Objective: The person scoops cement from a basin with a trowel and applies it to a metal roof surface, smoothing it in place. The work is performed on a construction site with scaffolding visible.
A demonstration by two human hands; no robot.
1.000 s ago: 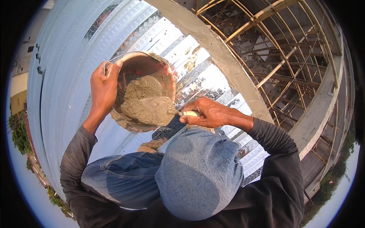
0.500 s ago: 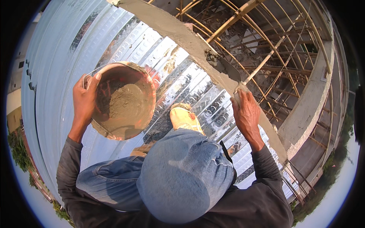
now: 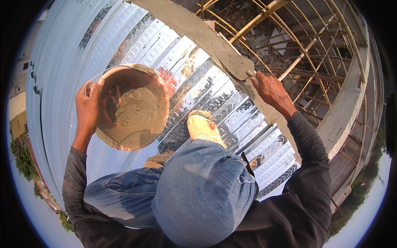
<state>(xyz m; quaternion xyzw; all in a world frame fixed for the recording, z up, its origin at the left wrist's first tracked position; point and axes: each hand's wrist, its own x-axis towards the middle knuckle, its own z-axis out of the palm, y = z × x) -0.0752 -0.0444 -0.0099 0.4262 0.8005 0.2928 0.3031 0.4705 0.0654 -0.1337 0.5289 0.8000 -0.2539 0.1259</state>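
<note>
A round bucket (image 3: 164, 109) hangs tilted at my left, its inside partly filled with thick grey mortar (image 3: 134, 108). My left hand (image 3: 87, 107) is closed on its rim and thin wire handle, thumb uppermost. To the right, my right hand (image 3: 273, 94) grips a trowel (image 3: 243, 67); its handle is mostly hidden in my fingers. The mortar-smeared blade lies flat against the mortar-covered wall top (image 3: 186, 27), which runs diagonally from upper left to lower right.
Shiny corrugated metal sheeting (image 3: 53, 103) spreads under me and to the left. My shoe (image 3: 202, 129) stands on it beside the wall. Beyond the wall, bamboo poles (image 3: 300, 58) cross over a drop with rubble. A curved concrete ledge (image 3: 347, 124) lies at the far right.
My right hand has moved up and outward over the wall's far side, turning the trowel so its blade lies on the mortar. The bucket has barely shifted.
</note>
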